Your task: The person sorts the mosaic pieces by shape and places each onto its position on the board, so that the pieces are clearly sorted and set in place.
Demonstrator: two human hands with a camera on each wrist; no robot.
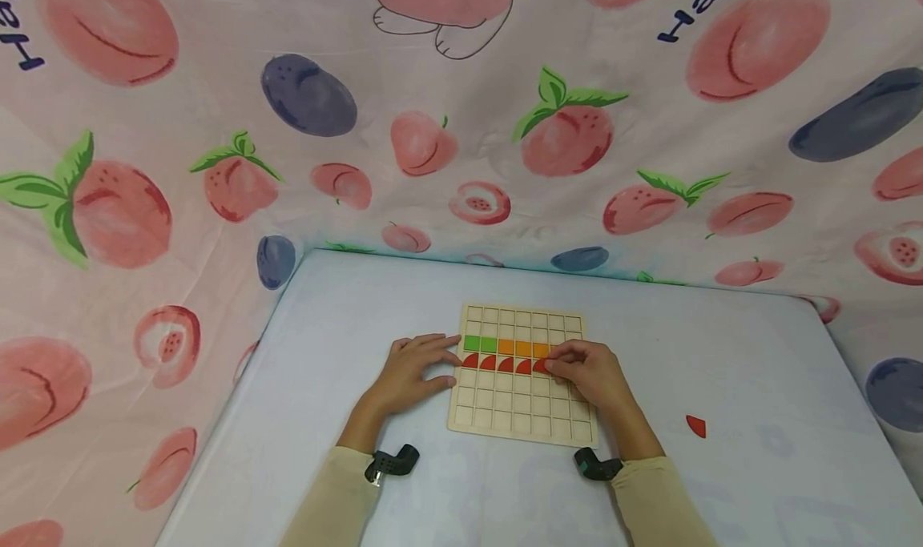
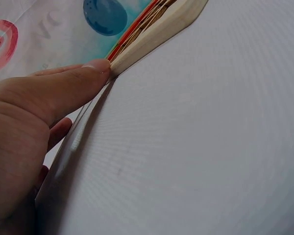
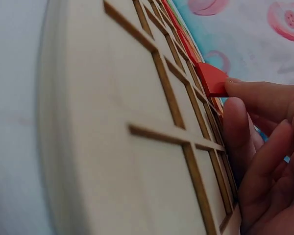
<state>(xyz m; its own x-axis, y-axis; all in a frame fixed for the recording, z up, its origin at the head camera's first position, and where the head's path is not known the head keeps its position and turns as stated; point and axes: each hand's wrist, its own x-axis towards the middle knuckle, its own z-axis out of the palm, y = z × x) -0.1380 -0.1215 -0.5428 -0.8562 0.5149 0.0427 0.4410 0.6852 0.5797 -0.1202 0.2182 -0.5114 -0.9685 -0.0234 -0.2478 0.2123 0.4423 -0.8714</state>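
Observation:
A wooden grid board (image 1: 513,425) lies on the table. Across it runs a row of green and orange square tiles (image 1: 507,347), and just below that a row of red quarter-circle pieces (image 1: 488,363). My right hand (image 1: 593,372) pinches a red quarter-circle piece (image 3: 213,79) by its edge, tilted over the grid at the right end of the red row. Spread along the board's left edge is my left hand (image 1: 413,371), its fingertips at the edge. The left wrist view shows its thumb (image 2: 71,88) against the board's corner.
Another red quarter-circle piece (image 1: 696,426) lies on the white table (image 1: 324,307), right of my right forearm. A fruit-print cloth (image 1: 447,90) hangs behind the table and along its left side. Each wrist wears a black camera mount (image 1: 392,462).

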